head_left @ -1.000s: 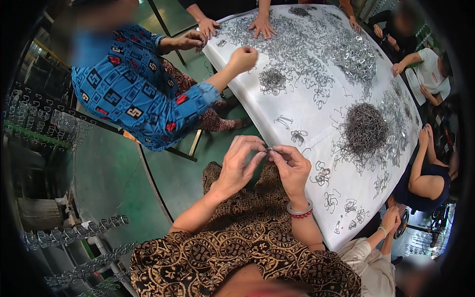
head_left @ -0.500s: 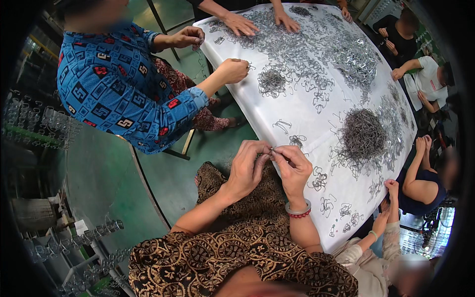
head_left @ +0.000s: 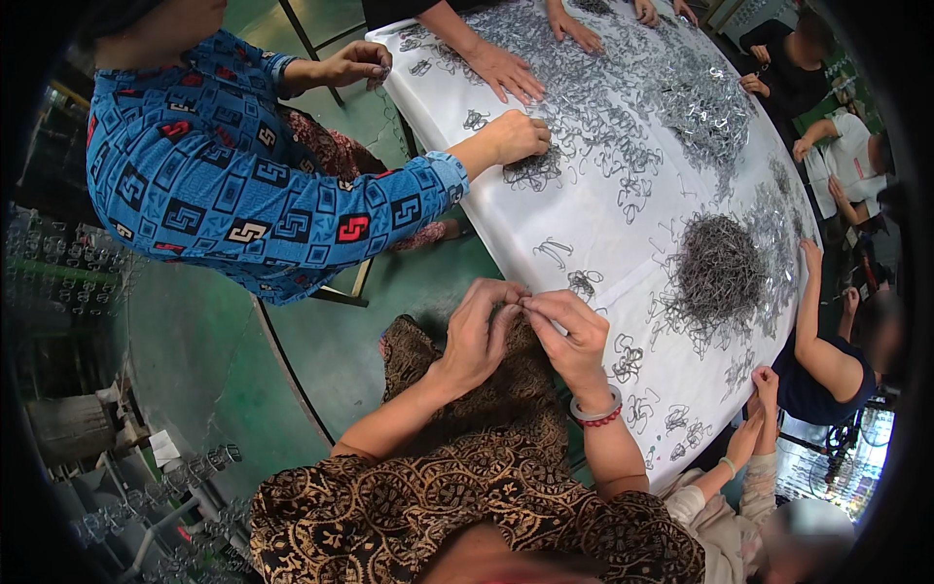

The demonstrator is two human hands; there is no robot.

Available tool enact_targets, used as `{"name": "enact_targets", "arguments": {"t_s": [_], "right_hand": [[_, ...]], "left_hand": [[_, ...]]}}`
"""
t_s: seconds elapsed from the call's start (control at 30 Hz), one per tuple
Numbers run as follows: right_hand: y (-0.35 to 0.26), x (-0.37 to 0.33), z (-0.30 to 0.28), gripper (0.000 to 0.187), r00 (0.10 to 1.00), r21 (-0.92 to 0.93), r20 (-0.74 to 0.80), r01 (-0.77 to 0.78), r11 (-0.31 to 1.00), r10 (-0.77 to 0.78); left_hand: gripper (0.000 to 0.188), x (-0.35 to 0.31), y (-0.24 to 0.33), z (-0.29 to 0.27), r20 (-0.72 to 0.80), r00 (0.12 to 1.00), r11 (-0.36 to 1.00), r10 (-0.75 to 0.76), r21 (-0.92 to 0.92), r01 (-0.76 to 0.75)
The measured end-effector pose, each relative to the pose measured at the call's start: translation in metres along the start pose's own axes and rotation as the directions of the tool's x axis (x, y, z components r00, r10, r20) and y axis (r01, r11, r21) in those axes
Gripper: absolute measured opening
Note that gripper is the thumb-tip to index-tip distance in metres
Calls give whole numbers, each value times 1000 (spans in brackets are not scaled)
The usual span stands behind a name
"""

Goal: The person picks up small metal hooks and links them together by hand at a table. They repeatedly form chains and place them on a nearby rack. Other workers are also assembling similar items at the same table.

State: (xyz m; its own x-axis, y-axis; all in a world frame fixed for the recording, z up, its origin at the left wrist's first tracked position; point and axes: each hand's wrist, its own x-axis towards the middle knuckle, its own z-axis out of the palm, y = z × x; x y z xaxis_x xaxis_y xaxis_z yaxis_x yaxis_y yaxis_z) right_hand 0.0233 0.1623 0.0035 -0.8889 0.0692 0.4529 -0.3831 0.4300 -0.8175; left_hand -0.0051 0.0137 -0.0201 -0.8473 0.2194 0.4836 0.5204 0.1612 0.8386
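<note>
My left hand [head_left: 477, 336] and my right hand [head_left: 574, 341] meet in front of me at the near left edge of the white-covered table [head_left: 516, 219]. Both are closed, with thumbs and fingers pinched together tip to tip. Whatever they hold is too small and too hidden by the fingertips to name. Just beyond them on the cloth lie small clusters of bent wire hooks [head_left: 584, 282], with another cluster [head_left: 626, 360] right of my right hand. A dense dark heap of wire hooks [head_left: 720, 268] stands farther right. A pale bangle and red beads circle my right wrist.
A person in a blue patterned shirt [head_left: 243, 195] reaches over the table at left. Another person's hand [head_left: 506, 73] lies flat among the scattered hooks at the far side. Several people sit along the right edge. Racks of hanging metal pieces [head_left: 165, 506] stand at lower left.
The blue-shirted person's near hand has moved right onto a small hook pile. A flat hand at the far side has shifted right. My hands stay pinched together, barely moved.
</note>
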Motion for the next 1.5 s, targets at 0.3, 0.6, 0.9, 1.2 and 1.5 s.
{"name": "enact_targets", "arguments": {"t_s": [0.3, 0.6, 0.9, 1.2, 1.5], "right_hand": [[119, 97, -6, 20, 972, -318, 96, -176, 931, 217], [180, 132, 32, 9, 961, -715, 167, -35, 698, 219], [201, 164, -12, 18, 940, -502, 30, -281, 818, 341], [167, 152, -23, 23, 914, -761, -6, -267, 591, 405], [152, 157, -60, 23, 896, -767, 25, -267, 583, 444]], "left_hand": [[16, 5, -5, -4, 36, 996, 994, 82, 63, -84], [15, -2, -7, -5, 121, 991, 991, 65, 110, -79], [17, -6, -3, -11, 79, 991, 987, 104, 114, -113], [13, -13, 2, -15, 63, 996, 989, 62, 130, -70], [3, -6, 10, -14, 51, 995, 987, 88, 130, -94]]}}
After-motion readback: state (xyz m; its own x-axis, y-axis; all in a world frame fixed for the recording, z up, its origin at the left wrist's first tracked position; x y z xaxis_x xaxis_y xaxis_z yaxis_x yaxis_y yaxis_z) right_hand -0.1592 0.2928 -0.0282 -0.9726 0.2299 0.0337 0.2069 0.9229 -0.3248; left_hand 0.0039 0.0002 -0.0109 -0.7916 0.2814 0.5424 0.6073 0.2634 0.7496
